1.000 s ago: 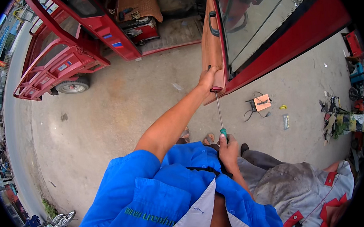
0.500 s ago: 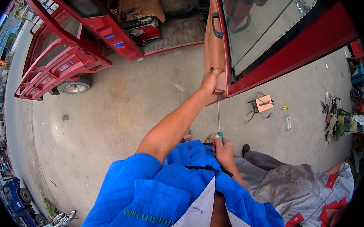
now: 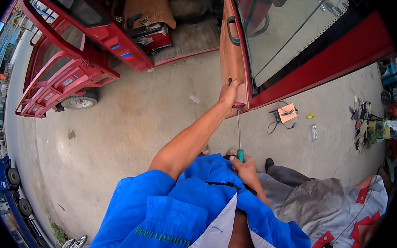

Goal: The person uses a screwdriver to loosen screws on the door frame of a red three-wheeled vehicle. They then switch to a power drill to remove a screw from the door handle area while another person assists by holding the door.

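My left hand [image 3: 228, 94] is closed around the lower part of an open red vehicle door [image 3: 305, 77], on its tan inner panel [image 3: 228, 52]. Close to the body, my right hand [image 3: 245, 167] grips a screwdriver [image 3: 240, 155] by its green handle. The long thin shaft points away from me, up to a small dark red part [image 3: 239, 105] at the door's edge beside my left hand. The tip's exact contact there is too small to tell.
Beyond the door lies the vehicle's cab with a brown seat cover [image 3: 149, 7]. A red cargo bed [image 3: 62, 83] stands at the left. An orange-topped device with cables [image 3: 287, 112] sits on the concrete at right. Another person [image 3: 323, 203] in grey is close on my right.
My right hand has slid slightly lower, so more of the green handle shows. My left hand keeps its hold on the door. The whole view has shifted a little.
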### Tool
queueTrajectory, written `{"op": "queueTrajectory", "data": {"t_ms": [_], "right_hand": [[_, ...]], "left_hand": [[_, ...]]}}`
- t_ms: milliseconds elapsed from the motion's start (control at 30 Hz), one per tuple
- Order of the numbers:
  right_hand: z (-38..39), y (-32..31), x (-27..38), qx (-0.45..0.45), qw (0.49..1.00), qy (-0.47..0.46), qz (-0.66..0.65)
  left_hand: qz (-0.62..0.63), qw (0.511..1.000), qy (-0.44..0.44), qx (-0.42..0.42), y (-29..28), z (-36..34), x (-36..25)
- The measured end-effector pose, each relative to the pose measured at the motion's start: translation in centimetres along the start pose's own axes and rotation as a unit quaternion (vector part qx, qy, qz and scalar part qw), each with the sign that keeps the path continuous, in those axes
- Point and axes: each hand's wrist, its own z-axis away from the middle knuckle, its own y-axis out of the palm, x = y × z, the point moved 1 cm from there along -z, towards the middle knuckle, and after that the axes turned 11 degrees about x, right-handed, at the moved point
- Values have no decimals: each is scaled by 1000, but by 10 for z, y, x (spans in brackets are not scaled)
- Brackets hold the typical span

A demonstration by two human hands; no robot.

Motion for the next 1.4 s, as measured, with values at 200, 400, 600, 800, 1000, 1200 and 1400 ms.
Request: {"op": "queueTrajectory", "data": {"t_ms": [200, 400, 600, 800, 1000, 1200, 1400], "right_hand": [[6, 2, 8, -14, 1000, 25, -6], [2, 1, 10, 31, 997, 44, -58], [1, 1, 4, 36, 996, 39, -75], [7, 4, 9, 4, 997, 40, -61], [6, 9, 6, -9, 997, 36, -64], [14, 20, 26, -27, 997, 51, -53], [2, 21, 10, -25, 998, 33, -39]], "left_hand": [[-10, 1000, 8, -11, 0, -4, 2], [-5, 1000, 23, -8, -4, -9, 5], [-28, 1000, -6, 0, -7, -8, 6], [18, 992, 46, 115, -23, -1, 11], [97, 987, 32, 122, -20, 28, 14], [-36, 996, 32, 70, -26, -9, -1], [-29, 999, 3, 20, -19, -25, 3]]}}
